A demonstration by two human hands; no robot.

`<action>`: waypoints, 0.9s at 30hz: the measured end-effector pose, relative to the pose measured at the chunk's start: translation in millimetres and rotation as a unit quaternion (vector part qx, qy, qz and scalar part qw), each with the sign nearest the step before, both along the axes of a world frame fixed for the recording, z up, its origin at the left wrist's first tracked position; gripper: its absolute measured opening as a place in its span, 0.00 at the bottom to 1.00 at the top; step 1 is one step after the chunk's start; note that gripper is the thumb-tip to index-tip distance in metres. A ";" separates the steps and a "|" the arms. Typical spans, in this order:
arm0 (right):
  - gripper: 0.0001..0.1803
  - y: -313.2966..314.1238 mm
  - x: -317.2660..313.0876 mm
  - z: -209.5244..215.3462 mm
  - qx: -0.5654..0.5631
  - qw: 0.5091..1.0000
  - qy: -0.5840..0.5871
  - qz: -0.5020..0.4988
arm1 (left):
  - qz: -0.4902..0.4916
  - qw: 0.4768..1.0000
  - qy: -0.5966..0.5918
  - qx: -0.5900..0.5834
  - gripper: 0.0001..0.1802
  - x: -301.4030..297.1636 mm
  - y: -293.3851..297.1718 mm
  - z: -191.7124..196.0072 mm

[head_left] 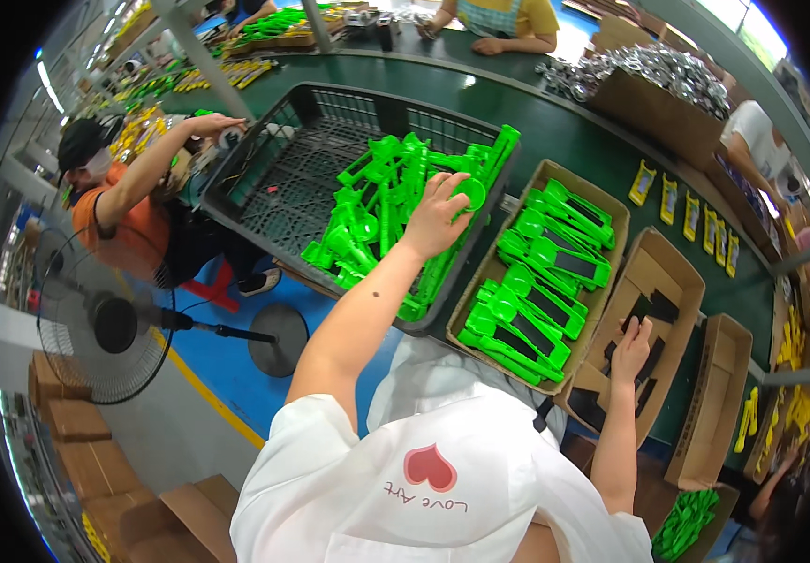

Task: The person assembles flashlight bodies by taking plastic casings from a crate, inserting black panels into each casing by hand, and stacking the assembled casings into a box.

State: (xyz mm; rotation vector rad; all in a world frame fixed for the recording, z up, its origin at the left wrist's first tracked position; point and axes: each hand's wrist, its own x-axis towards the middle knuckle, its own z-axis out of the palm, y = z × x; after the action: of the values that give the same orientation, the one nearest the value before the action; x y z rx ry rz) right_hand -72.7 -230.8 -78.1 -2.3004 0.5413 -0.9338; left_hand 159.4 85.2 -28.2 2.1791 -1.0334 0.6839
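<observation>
My left hand point(438, 214) reaches forward into a black plastic crate point(278, 183) and closes over a bright green plastic part point(470, 192) on top of a tangled heap of the same green parts point(377, 211). My right hand point(632, 349) lies in an open cardboard box point(677, 272), fingers spread on flat black pieces point(660, 308); I cannot tell whether it grips one. Between the two hands a cardboard tray point(480, 291) holds several green tools with black inserts point(545, 281), laid in rows.
All boxes sit by a green conveyor belt point(564, 141) carrying yellow packets point(696, 218). Another cardboard box point(714, 403) stands at right. A person in orange point(123, 211) touches the crate's far-left rim. A floor fan point(105, 324) stands lower left. A box of metal parts point(667, 70) is beyond the belt.
</observation>
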 end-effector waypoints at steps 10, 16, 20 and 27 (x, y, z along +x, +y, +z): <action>0.09 27.8 -9.7 37.8 0.405 0.902 0.093 0.118 | -0.126 0.943 0.298 -0.076 0.34 -2.4 3.8 6.9; 0.09 56.2 -2.7 97.9 0.402 0.888 0.135 0.177 | -0.079 0.978 0.142 0.128 0.14 0.2 24.3 13.0; 0.08 59.3 -8.3 106.8 0.435 0.873 0.110 0.193 | 0.033 0.987 0.061 -0.147 0.08 -18.4 25.1 47.5; 0.05 70.7 0.0 85.6 0.614 0.751 -0.023 0.240 | -0.195 0.305 0.684 -0.633 0.09 -68.2 28.6 33.0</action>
State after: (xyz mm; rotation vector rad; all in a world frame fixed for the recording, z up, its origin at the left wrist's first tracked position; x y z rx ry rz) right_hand -72.7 -160.1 7.5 -1.0744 0.3264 -0.1854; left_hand 91.1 113.8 4.8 0.3171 0.1996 -0.6106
